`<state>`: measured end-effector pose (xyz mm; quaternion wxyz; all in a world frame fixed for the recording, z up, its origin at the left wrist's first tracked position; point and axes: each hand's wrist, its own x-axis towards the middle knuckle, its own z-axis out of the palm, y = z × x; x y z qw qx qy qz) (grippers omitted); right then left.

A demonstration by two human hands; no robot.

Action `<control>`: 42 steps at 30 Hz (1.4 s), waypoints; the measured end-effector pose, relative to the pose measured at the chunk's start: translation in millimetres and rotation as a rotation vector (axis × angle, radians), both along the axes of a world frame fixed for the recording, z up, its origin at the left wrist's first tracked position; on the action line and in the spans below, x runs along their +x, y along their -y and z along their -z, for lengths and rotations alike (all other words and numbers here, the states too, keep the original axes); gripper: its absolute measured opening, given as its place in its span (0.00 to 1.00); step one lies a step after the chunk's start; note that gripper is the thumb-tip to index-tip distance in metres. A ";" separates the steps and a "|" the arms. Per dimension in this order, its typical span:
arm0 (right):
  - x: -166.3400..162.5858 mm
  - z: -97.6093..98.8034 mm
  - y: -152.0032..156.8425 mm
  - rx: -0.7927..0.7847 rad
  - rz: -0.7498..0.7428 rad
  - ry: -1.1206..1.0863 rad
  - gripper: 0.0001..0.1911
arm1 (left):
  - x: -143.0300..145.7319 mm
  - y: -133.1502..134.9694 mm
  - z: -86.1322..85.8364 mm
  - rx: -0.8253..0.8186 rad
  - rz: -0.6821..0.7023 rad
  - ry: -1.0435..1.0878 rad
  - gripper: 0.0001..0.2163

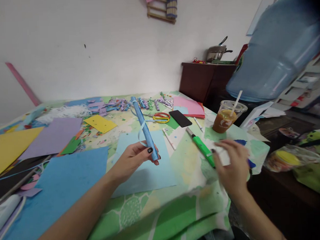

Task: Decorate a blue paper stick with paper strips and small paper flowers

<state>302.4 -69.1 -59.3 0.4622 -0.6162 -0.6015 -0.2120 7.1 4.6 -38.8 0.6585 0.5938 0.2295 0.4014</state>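
My left hand (140, 155) is closed around the lower end of a blue rolled tube (146, 131), which slants up and away from me. A thin light-blue strip (141, 134) loops around the tube. Beneath that hand lies a light-blue sheet (141, 176) on the patterned tablecloth. My right hand (232, 163), somewhat blurred, hovers at the right with fingers curved and apart from the thumb. Its thumb tip is close to the handle end of a green long-nosed lighter (203, 148); whether they touch I cannot tell. A whitish patch (223, 155) shows behind the fingers.
Scissors (161, 117), a black phone (180, 118) and a capped pen (169, 139) lie beyond the hands. A lidded drink cup (225, 119) stands at the right, before a large water bottle (275, 53). Curled paper strips (120, 104) and coloured sheets (73, 179) spread leftward.
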 end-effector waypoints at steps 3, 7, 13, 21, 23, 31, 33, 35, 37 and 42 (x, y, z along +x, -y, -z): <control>-66.5 -13.8 1.1 -0.062 -0.477 -0.175 0.07 | 0.3 -0.1 -0.7 0.021 -0.013 -0.031 0.08; -120.0 -19.7 -10.4 -0.101 -0.747 -0.438 0.06 | 1.0 -1.5 -1.1 0.037 -0.001 -0.017 0.08; -138.2 -18.8 -21.4 -0.074 -0.801 -0.605 0.05 | 0.5 -0.1 -1.3 0.041 0.013 0.011 0.08; -137.9 -18.1 -23.8 -0.014 -0.773 -0.485 0.07 | 2.8 -0.2 -5.1 0.038 0.015 0.003 0.08; -137.3 -16.6 -25.4 0.012 -0.768 -0.438 0.07 | 3.1 -0.1 -4.6 0.038 0.016 0.005 0.08; -133.4 -10.5 -25.3 0.032 -0.762 -0.266 0.07 | 2.4 1.6 -5.6 0.086 -0.028 -0.045 0.07; -132.8 -10.2 -24.5 0.021 -0.759 -0.238 0.07 | 2.6 1.2 -7.1 0.097 -0.029 -0.055 0.07; -132.3 -10.6 -23.8 0.014 -0.753 -0.214 0.08 | 2.9 1.0 -8.5 0.114 -0.037 -0.074 0.07; -131.6 -11.4 -23.0 0.011 -0.750 -0.190 0.09 | 2.9 1.0 -9.3 0.133 -0.053 -0.101 0.07; -128.9 -12.4 -20.1 -0.007 -0.754 -0.119 0.14 | 1.9 1.3 -8.4 0.140 -0.051 -0.104 0.07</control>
